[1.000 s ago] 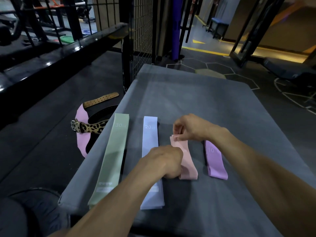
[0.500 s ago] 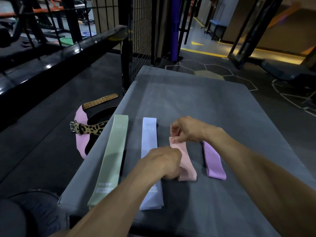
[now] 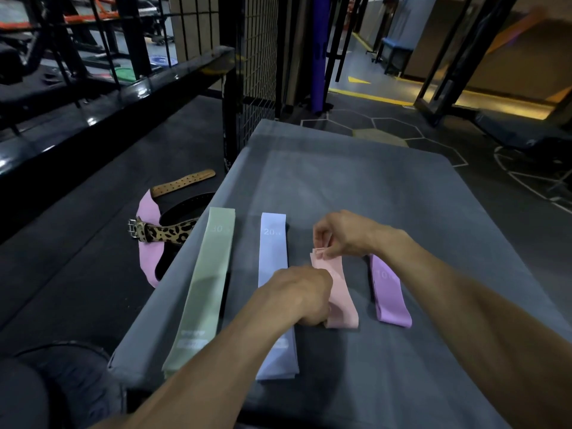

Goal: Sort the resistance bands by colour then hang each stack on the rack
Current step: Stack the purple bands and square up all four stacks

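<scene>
Both hands worked the flat pink fabric band stack (image 3: 340, 292) on the grey padded table (image 3: 356, 181): left hand (image 3: 297, 295) apparently pinned the near end, right hand (image 3: 340, 233) pinched the far-end layers, squaring edges.

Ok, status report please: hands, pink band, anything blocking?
Both hands grip the pink band: right hand far end, left hand near end. Band flat on mat. Nothing blocking.

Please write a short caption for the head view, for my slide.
Both hands, left hand and right hand, hold the pink band between blue band and purple band.
</scene>
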`<action>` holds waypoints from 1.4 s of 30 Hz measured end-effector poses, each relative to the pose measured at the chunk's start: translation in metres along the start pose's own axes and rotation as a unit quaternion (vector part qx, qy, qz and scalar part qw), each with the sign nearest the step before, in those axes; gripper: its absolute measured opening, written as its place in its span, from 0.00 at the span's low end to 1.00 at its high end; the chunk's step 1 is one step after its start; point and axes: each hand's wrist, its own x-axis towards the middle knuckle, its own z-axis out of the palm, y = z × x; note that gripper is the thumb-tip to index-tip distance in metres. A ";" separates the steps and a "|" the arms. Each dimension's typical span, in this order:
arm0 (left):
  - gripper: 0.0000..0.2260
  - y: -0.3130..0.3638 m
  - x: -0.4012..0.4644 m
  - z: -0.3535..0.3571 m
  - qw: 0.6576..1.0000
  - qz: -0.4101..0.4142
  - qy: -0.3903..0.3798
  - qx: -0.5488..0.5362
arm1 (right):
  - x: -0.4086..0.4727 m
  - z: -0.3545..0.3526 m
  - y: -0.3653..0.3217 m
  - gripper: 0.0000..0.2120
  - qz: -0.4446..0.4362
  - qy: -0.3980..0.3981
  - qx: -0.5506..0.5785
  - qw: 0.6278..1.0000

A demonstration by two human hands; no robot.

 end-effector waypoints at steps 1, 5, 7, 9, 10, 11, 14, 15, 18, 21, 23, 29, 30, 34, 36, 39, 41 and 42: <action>0.12 0.000 0.000 0.001 1.000 0.001 -0.001 0.000 | 0.000 -0.001 0.001 0.07 -0.001 -0.001 0.002 1.000; 0.11 0.000 0.001 0.002 1.000 0.000 -0.001 -0.003 | -0.001 -0.006 0.002 0.07 -0.005 -0.012 0.014 1.000; 0.11 -0.001 0.001 0.002 1.000 -0.001 -0.002 -0.005 | -0.001 -0.008 0.002 0.07 -0.008 -0.017 0.020 1.000; 0.11 0.000 0.002 0.002 1.000 -0.002 -0.003 -0.006 | 0.000 -0.006 0.002 0.07 -0.007 -0.020 0.024 0.999; 0.11 0.000 0.002 0.003 1.000 -0.003 -0.003 -0.007 | 0.002 -0.003 0.002 0.08 -0.007 -0.022 0.027 0.999; 0.11 0.000 0.003 0.003 1.000 -0.006 -0.004 -0.008 | 0.003 0.000 0.003 0.08 -0.009 -0.021 0.030 0.999; 0.11 0.000 0.003 0.003 1.000 -0.010 -0.009 -0.009 | 0.008 0.005 0.005 0.11 -0.006 -0.012 0.043 0.999; 0.11 -0.001 0.003 0.003 1.000 -0.010 -0.009 -0.006 | 0.009 0.006 0.007 0.12 -0.002 -0.011 0.053 0.999; 0.10 0.000 0.002 0.003 1.000 -0.008 -0.010 0.007 | 0.012 0.008 0.010 0.15 0.010 -0.031 0.055 0.998; 0.11 0.001 0.000 0.002 1.000 -0.010 -0.012 0.023 | 0.016 0.011 0.012 0.12 0.026 -0.052 0.056 0.997; 0.11 -0.001 -0.001 0.001 0.999 -0.012 -0.016 0.025 | 0.018 0.011 0.012 0.09 0.037 -0.062 0.052 0.996; 0.11 -0.001 -0.010 -0.008 0.996 -0.036 0.077 0.005 | 0.021 0.011 0.012 0.05 0.062 -0.091 0.047 0.993; 0.13 0.003 -0.012 -0.007 0.994 -0.036 0.102 -0.003 | 0.021 0.010 0.011 0.05 0.061 -0.091 0.049 0.993; 0.34 0.029 -0.011 0.012 0.990 -0.053 0.128 -0.019 | 0.019 0.010 0.010 0.04 0.073 -0.088 0.078 0.990; 0.37 0.039 -0.009 0.022 0.990 -0.063 0.128 -0.002 | 0.019 0.012 0.012 0.02 0.080 -0.083 0.083 0.990; 0.28 0.046 -0.009 0.030 0.985 -0.035 0.163 0.050 | 0.016 0.011 0.014 0.00 0.082 -0.064 0.078 0.992; 0.22 0.047 -0.010 0.032 0.983 -0.033 0.178 0.044 | 0.014 0.007 0.016 0.01 0.088 -0.063 0.089 0.990; 0.20 0.047 -0.011 0.032 0.982 -0.036 0.180 0.039 | 0.012 0.006 0.019 0.02 0.095 -0.068 0.099 0.988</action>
